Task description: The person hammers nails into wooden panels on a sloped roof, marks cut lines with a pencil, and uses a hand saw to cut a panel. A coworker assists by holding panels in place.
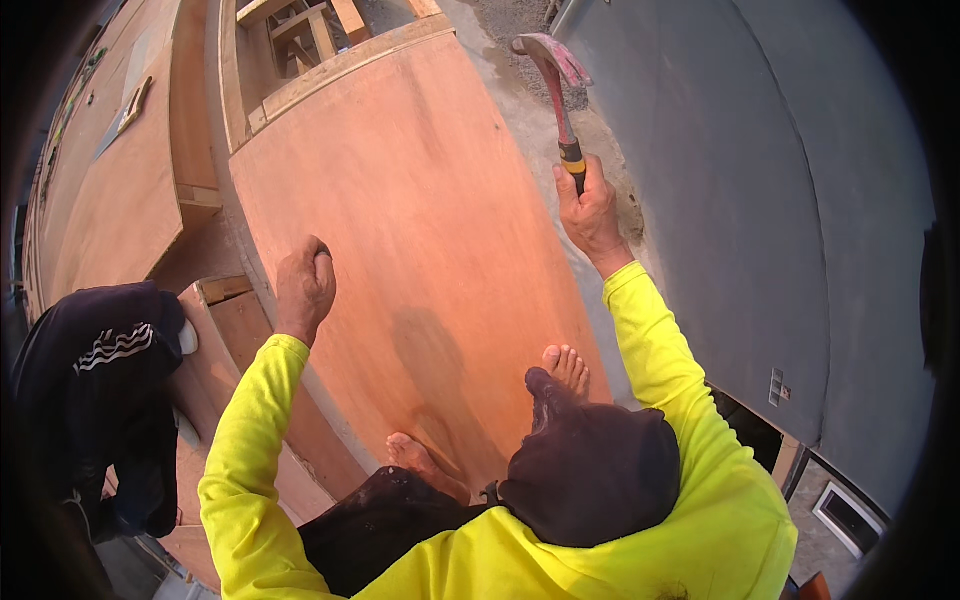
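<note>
My right hand (592,212) grips the hammer (555,85) by its black and yellow handle, its red metal head raised at upper right. My left hand (305,285) is closed around a small dark object I cannot make out, above a plywood panel (420,200). My bare right foot (568,372) and left foot (425,465) are on that panel, which has wooden battens (355,55) along its upper end.
Another plywood structure (130,190) stands at left, with a lower box (230,330) beside me. Dark clothing with white stripes (100,400), seemingly another person's, is at lower left. A large grey panel (740,220) runs along the right, past a concrete strip (500,50).
</note>
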Motion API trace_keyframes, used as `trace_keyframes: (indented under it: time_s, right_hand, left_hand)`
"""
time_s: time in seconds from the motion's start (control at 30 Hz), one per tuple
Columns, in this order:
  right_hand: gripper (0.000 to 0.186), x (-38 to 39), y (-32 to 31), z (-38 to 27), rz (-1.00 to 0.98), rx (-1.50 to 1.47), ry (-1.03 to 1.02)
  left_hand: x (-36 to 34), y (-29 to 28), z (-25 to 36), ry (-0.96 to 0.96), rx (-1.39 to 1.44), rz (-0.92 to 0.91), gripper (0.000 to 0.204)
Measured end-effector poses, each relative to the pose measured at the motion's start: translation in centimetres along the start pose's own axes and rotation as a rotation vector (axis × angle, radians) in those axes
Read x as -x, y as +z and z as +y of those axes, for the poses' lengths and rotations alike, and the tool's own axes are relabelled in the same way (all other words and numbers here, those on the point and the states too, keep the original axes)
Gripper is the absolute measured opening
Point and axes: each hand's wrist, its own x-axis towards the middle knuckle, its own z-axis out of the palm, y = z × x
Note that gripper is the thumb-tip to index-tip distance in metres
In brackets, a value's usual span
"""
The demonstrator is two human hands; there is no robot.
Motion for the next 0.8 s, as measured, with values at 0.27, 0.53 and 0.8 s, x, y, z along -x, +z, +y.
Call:
trace_keyframes:
  time_s: [0.27, 0.53, 0.8]
  right_hand:
    - [0.03, 0.3, 0.4, 4.7, -0.404, 0.238, 0.125]
    - [0.033, 0.2, 0.6, 9.0, -0.393, 0.433, 0.087]
    - [0.024, 5.8, 1.6, -2.1, -0.473, -0.414, 0.571]
  left_hand:
    - [0.2, 10.8, 1.3, -0.458, 0.882, 0.276, 0.016]
    - [0.9, 12.9, 4.8, -0.799, 1.506, 0.341, 0.016]
    - [-1.3, 10.8, 3.2, -0.759, 1.38, 0.45, 0.014]
